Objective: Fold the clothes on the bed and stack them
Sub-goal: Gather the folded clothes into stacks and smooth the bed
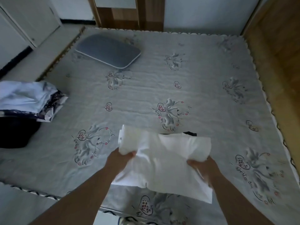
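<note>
Printed bedsheet (186, 82) (grey pillow (108, 51) far corner), wooden wall (276, 38) right

Two bare forearms, entering from the bottom edge. No sleeve, cuff or fabric anywhere along either arm as far as the edge. Left grip (121, 157) bare, ungloved; thumb tip visible near the top. Right grip (203, 167) likewise bare, ungloved, partly smeared by motion blur around the fingers. No rings, watch, bands or bracelets discernible on wrists or fingers. At the very bottom, a pale shoe (125, 221) with light laces, only partly in view, detail unclear.
</note>
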